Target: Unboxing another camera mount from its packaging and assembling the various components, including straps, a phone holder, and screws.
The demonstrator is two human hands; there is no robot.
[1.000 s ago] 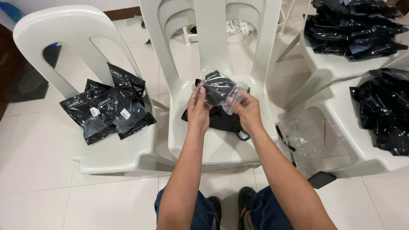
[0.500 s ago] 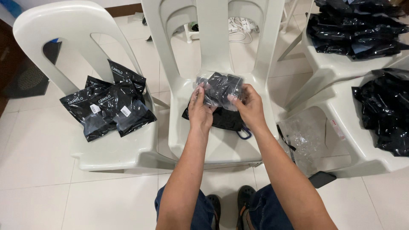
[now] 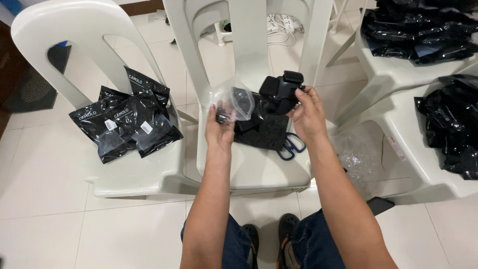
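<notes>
A clear plastic bag (image 3: 233, 103) is gripped by the left hand (image 3: 219, 130), while a black clamp-like gadget (image 3: 280, 91) is held apart from it in the right hand (image 3: 308, 115). Both are raised over the seat of a white plastic chair (image 3: 259, 167), on which a black cloth item (image 3: 264, 130) and blue-handled scissors (image 3: 291, 145) are laid. On the chair to the left (image 3: 134, 174), a pile of glossy black packets (image 3: 125, 121) is stacked. More black packets (image 3: 450, 124) are heaped on the chairs at the right and far right. Crumpled clear plastic (image 3: 356, 157) is seen on the tiled floor (image 3: 45, 199) just right of the middle chair.
</notes>
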